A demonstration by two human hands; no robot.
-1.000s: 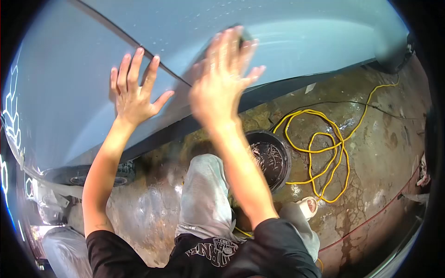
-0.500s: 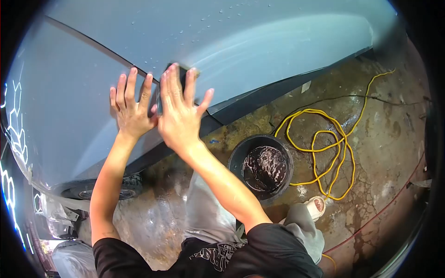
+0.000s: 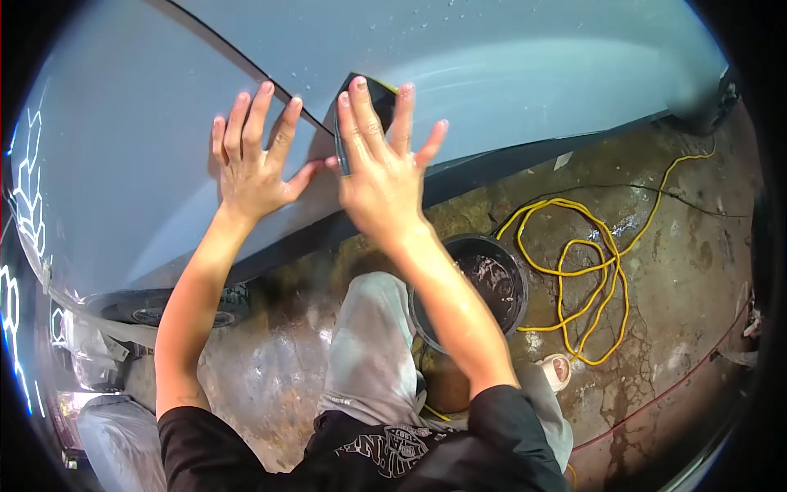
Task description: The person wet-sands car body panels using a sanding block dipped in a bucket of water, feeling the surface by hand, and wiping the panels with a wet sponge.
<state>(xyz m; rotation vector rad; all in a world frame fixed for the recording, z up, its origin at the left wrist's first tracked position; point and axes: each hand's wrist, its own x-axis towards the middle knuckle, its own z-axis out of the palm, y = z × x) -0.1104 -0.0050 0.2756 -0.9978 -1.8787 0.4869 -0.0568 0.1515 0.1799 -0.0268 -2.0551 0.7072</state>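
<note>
A dark flat pad [image 3: 383,105] with a yellowish edge is pressed against the wet grey-blue car panel [image 3: 508,90]. My right hand [image 3: 381,168] lies over the pad, fingers stretched across it and its thumb out of sight. Ring and little fingers reach past the pad's right side. To the left, my left hand [image 3: 258,168] rests spread on the panel with nothing in it. Its thumb tip comes close to the pad's left edge. A dark seam [image 3: 238,57] runs down the bodywork between the two hands.
Below the panel, a black bucket [image 3: 422,307] of dark, foamy water stands on the wet concrete floor [image 3: 680,271], partly behind my right forearm. A coiled yellow hose or cord [image 3: 619,287] lies right of it. A wheel [image 3: 221,307] shows at lower left.
Both hands appear farther right and slightly higher in the view, and the pad has moved with my right hand. The camera view has shifted somewhat too.
</note>
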